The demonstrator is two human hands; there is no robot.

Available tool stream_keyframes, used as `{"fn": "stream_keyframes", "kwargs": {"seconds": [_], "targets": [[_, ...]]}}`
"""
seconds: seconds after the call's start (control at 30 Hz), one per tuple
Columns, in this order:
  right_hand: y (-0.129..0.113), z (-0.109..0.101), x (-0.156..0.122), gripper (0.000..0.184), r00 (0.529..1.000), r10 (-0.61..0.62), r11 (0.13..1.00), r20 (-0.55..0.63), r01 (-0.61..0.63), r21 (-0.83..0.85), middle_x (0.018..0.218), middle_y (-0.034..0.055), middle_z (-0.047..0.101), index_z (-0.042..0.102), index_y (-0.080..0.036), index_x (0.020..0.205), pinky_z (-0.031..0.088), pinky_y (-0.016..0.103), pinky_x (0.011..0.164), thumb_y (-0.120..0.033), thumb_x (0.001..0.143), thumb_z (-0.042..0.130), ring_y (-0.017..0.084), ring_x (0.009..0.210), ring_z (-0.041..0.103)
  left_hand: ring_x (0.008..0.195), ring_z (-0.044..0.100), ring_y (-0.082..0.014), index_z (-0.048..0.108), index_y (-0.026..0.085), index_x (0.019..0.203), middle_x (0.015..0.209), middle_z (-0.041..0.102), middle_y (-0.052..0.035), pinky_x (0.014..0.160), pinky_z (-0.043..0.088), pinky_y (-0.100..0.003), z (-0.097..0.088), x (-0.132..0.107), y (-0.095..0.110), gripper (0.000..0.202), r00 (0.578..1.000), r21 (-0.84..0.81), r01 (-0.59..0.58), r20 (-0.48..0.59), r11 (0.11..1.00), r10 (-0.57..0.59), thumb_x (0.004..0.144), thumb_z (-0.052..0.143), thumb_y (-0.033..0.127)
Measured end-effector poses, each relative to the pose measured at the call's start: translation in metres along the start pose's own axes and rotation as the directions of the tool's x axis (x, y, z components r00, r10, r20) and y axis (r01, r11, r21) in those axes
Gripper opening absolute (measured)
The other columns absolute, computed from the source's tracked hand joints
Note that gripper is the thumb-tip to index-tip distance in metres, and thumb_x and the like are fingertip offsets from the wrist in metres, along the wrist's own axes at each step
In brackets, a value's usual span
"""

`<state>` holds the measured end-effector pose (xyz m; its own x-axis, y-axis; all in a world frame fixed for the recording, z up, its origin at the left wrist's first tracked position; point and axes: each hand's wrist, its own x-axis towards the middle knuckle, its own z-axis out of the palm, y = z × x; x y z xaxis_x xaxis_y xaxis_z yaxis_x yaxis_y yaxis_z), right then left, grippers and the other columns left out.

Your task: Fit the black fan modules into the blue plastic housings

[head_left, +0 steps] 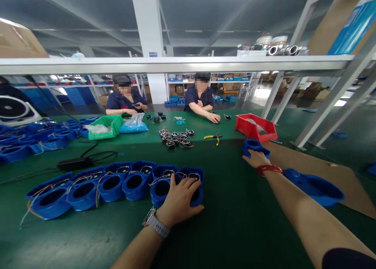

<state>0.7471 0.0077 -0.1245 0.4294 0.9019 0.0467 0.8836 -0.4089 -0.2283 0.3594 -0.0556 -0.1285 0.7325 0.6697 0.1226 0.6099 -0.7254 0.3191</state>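
Observation:
A row of several blue plastic housings (134, 188), each with a round opening and a small black motor, runs across the green table; thin coloured wires trail from some. My left hand (179, 200) lies with its fingers spread over the rightmost housing (200, 186) of the row and hides much of it. Over to the right, my right hand (256, 159) has its fingers closed around another blue housing (252, 144), partly covered by the hand. Under my right forearm, one more blue housing (321, 188) lies on a brown cardboard sheet (349, 179).
Beyond the row are small black motors (175, 139), yellow-handled pliers (213, 137), a red bin (255, 128), a green bin (116, 126) and a black power adapter (70, 164). Two people sit across the table. A metal shelf (176, 65) spans overhead.

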Motion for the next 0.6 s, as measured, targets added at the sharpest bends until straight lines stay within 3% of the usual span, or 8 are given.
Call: {"fn": "stream_keyframes", "kwargs": {"seconds": [0.1, 0.27, 0.4, 0.5, 0.6], "targets": [[-0.013, 0.007, -0.024, 0.043, 0.995, -0.095, 0.995, 0.031, 0.095, -0.006, 0.119, 0.0195, 0.057, 0.053, -0.009, 0.126, 0.043, 0.05, 0.092, -0.031, 0.089, 0.051, 0.036, 0.116, 0.047, 0.131, 0.037, -0.0317, 0.03, 0.034, 0.141, 0.144, 0.04, -0.0041, 0.106, 0.003, -0.071, -0.004, -0.004, -0.011, 0.072, 0.997, 0.011, 0.065, 0.035, 0.998, -0.065, 0.078, 0.062, 0.049], [-0.026, 0.019, -0.105, 0.039, 0.948, -0.314, 0.948, 0.056, 0.31, 0.071, 0.116, 0.0117, 0.058, 0.056, -0.019, 0.125, 0.048, 0.039, 0.091, -0.039, 0.092, 0.049, 0.025, 0.105, 0.056, 0.132, 0.035, -0.031, 0.03, 0.036, 0.141, 0.145, 0.038, -0.0025, 0.108, 0.003, -0.068, -0.009, -0.009, -0.032, 0.07, 0.994, 0.047, 0.089, 0.057, 0.995, -0.091, 0.079, 0.06, 0.049], [-0.02, 0.028, -0.165, 0.027, 0.863, -0.503, 0.857, -0.037, 0.504, 0.105, 0.129, 0.0078, 0.052, 0.065, -0.026, 0.112, 0.035, 0.055, 0.104, -0.027, 0.09, 0.05, 0.03, 0.125, 0.042, 0.134, 0.033, -0.0304, 0.029, 0.036, 0.142, 0.146, 0.036, -0.0025, 0.11, 0.003, -0.065, -0.015, -0.007, -0.051, 0.07, 0.99, 0.097, 0.102, 0.091, 0.99, -0.111, 0.08, 0.058, 0.05], [-0.016, 0.029, -0.2, 0.037, 0.871, -0.451, 0.876, -0.193, 0.474, 0.094, 0.142, 0.0062, 0.04, 0.063, -0.029, 0.116, 0.032, 0.06, 0.105, -0.013, 0.087, 0.045, 0.032, 0.132, 0.031, 0.135, 0.032, -0.0286, 0.031, 0.035, 0.142, 0.147, 0.035, -0.0015, 0.11, 0.006, -0.063, -0.011, -0.004, -0.064, 0.065, 0.983, 0.199, 0.132, 0.097, 0.971, -0.154, 0.082, 0.052, 0.047], [-0.01, 0.022, -0.232, 0.041, 0.887, -0.334, 0.9, -0.319, 0.401, 0.17, 0.139, 0.0076, 0.042, 0.058, -0.026, 0.123, 0.041, 0.05, 0.102, -0.011, 0.088, 0.043, 0.028, 0.128, 0.038, 0.136, 0.032, -0.0283, 0.029, 0.034, 0.143, 0.149, 0.032, -0.0015, 0.109, 0.012, -0.063, -0.002, -0.004, -0.08, 0.064, 0.979, 0.294, 0.121, 0.124, 0.948, -0.163, 0.084, 0.045, 0.049]]}}
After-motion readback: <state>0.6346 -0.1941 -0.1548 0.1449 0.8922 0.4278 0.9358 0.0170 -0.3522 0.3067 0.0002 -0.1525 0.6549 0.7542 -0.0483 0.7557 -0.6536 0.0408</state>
